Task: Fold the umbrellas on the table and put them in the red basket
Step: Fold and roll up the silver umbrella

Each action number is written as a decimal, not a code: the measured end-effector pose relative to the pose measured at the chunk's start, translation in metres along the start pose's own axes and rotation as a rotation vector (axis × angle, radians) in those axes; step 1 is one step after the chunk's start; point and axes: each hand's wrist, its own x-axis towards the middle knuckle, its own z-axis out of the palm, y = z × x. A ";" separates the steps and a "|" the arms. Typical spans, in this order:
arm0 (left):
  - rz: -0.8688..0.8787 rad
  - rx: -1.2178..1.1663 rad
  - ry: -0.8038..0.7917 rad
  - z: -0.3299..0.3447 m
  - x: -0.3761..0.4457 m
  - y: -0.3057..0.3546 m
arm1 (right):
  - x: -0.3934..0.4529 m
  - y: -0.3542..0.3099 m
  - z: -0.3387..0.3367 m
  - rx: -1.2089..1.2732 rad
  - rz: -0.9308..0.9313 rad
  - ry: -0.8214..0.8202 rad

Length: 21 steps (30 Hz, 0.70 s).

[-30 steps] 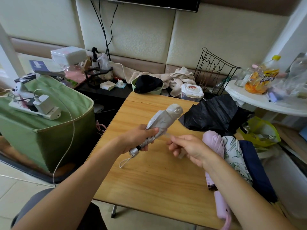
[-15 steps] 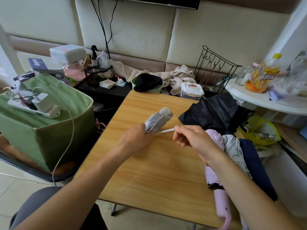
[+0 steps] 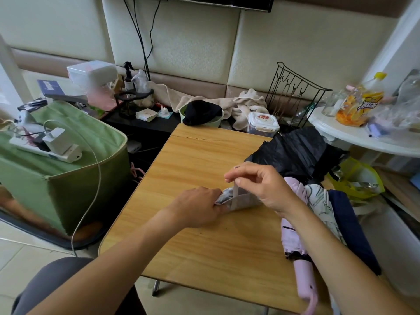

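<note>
Mid-table, on the wooden table (image 3: pixel 195 160), the folded grey umbrella (image 3: pixel 244 199) lies flat between my hands, long axis running left-right. My left hand (image 3: pixel 200 206) grips its left end, fingers curled round the bundle. My right hand (image 3: pixel 261 186) sits just above it, thumb and forefinger pinching the closure strap (image 3: pixel 236 190), which runs up taut from the fabric. Right hand covers most of the umbrella's right half, so can't see that end. Just right of it, under my right forearm: pink umbrella (image 3: pixel 297 246) with handle pointing near, floral umbrella (image 3: pixel 322 208) beside it, navy umbrella (image 3: pixel 347 223) at the table's right edge. Far right corner: black umbrella (image 3: pixel 295 153), loose and unfolded, close behind my right hand. Off the table: green fabric bin (image 3: pixel 68 183) to the left with a power strip (image 3: pixel 45 151) on top, white round table (image 3: pixel 363 139) far right with bottles, wire rack (image 3: pixel 293 94) and clip-lid container (image 3: pixel 262 123) at the far edge. Red basket not in view.
</note>
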 end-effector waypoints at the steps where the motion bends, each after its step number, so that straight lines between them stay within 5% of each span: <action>1: 0.008 0.006 -0.003 0.000 -0.001 0.000 | 0.002 0.002 0.001 -0.051 -0.017 0.018; 13: 0.197 0.327 0.100 0.011 -0.006 0.004 | 0.006 0.036 0.019 -0.226 -0.123 0.290; 21: 0.370 0.457 0.309 0.019 -0.006 -0.006 | 0.005 0.054 0.026 -0.475 -0.101 0.309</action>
